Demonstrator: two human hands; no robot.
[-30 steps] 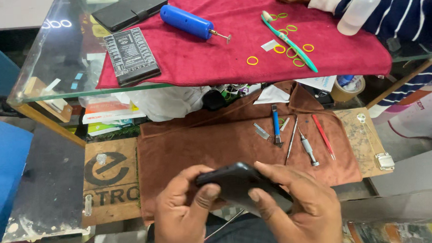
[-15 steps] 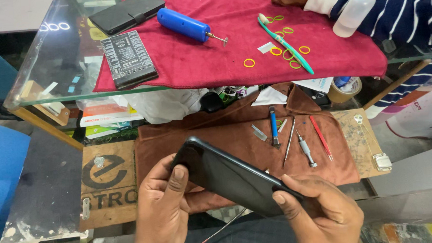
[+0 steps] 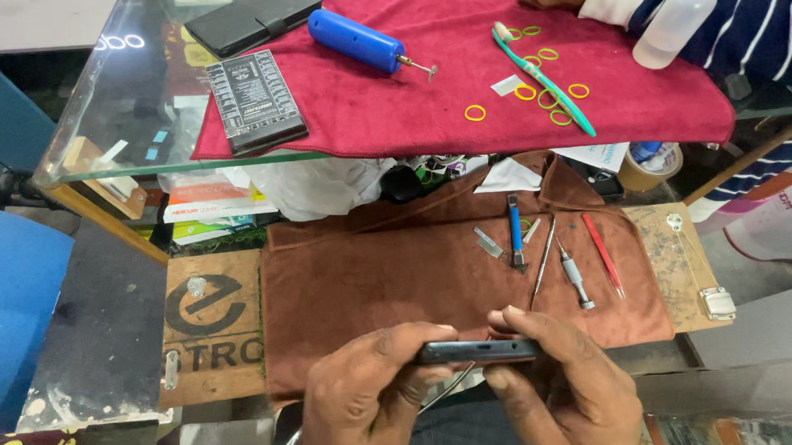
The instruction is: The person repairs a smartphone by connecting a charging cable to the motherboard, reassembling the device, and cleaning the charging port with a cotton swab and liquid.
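At the near edge of the brown work cloth (image 3: pixel 434 266), my left hand (image 3: pixel 369 400) and my right hand (image 3: pixel 563 385) pinch a dark smartphone (image 3: pixel 479 351) between them, thumbs on top and fingers curled beneath, so that it lies edge-on to the camera with its ports showing. Beyond the phone, on the cloth, lie a blue-handled tool (image 3: pixel 515 232), a thin metal probe (image 3: pixel 544 262), a small silver screwdriver (image 3: pixel 576 278) and a red-handled tool (image 3: pixel 603 255), all apart from one another. Farther off, a glass shelf carries a red cloth (image 3: pixel 460 66) with a blue cylindrical tool (image 3: pixel 355 40), a green toothbrush (image 3: pixel 544 79), scattered yellow rings (image 3: pixel 475 113) and a black case (image 3: pixel 254 18); another person's striped sleeve (image 3: pixel 746 14) rests at its far right corner. The phone is held over the gap before my lap, so a loosened grip could let it drop. Its screen and back are not visible, and a thin wire below it is hard to identify.
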